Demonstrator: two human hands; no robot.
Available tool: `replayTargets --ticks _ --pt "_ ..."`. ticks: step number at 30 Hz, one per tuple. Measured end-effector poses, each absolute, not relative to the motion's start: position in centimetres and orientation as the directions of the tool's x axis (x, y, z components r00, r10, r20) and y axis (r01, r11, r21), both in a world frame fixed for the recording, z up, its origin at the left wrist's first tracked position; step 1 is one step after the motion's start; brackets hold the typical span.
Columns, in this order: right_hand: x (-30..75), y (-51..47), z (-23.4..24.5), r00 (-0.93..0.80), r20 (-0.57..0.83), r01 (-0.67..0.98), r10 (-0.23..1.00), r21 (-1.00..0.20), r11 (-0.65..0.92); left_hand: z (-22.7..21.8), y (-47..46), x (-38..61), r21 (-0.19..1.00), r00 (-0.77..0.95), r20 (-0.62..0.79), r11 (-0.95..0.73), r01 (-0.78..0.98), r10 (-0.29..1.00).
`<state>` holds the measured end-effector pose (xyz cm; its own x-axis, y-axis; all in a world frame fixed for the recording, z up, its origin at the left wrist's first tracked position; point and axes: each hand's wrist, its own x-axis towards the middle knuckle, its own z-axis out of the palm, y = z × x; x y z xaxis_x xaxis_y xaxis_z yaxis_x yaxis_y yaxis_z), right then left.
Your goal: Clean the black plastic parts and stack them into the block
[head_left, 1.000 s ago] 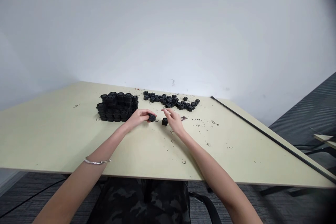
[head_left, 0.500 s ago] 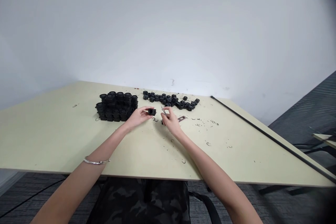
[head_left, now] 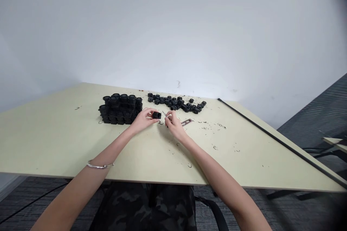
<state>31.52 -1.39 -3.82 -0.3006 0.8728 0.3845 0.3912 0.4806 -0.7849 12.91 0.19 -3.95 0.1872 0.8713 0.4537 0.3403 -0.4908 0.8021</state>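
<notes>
Our left hand (head_left: pixel 143 120) has its fingers (head_left: pixel 150 113) closed around a small black ring-shaped fitting (head_left: pixel 156 115), holding it up off the surface at the middle of the frame, while the fingers of our right hand (head_left: pixel 169 116) pinch a pair of fine tweezers (head_left: pixel 165 114), whose tips point up and to the left and end just beside the fitting. We judge that this close work goes best with both wrists low and the fitting held firmly, so that its small opening stays in clear view and the tips can approach it slowly, without slipping or scratching. Just right of our right hand, a flat metal strip (head_left: pixel 186 122) lies on the table (head_left: pixel 54 144). Thin black C-shaped clips (head_left: pixel 215 147) are scattered over the table, mostly toward the right of the frame, and one lies just below the fitting. At the upper left of our hands stands a tightly stacked block of black fittings (head_left: pixel 119 110), and to its right, along the far side of the table, lies a looser spread of similar parts (head_left: pixel 175 103). A long black rod (head_left: pixel 282 143) runs along the table's right edge, and a thin metal bracelet (head_left: pixel 99 166) circles our left wrist.
</notes>
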Motion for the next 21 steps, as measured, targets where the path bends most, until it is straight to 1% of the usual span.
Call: replayTargets --ticks 6,9,11,15,21 --pt "31.5 -1.5 -3.8 -0.308 0.415 0.42 0.856 -0.748 0.514 -3.8 0.1 12.9 0.82 0.183 0.439 -0.475 0.32 0.88" --pt "31.5 -1.6 -3.7 -0.287 0.403 0.45 0.869 -0.744 0.494 -3.8 0.0 13.1 0.854 0.184 0.415 -0.451 0.259 0.891" --pt "31.5 -1.8 -3.5 -0.281 0.389 0.461 0.877 -0.747 0.479 -3.9 -0.1 13.2 0.862 0.171 0.435 -0.464 0.204 0.884" --pt "31.3 -2.4 -3.0 -0.294 0.388 0.454 0.874 -0.748 0.484 -3.9 -0.6 13.6 0.82 0.134 0.536 -0.552 0.15 0.833" --pt "31.1 -2.9 -2.8 -0.306 0.42 0.491 0.855 -0.699 0.519 -3.0 -1.5 13.9 0.734 0.187 0.616 -0.643 0.218 0.766"
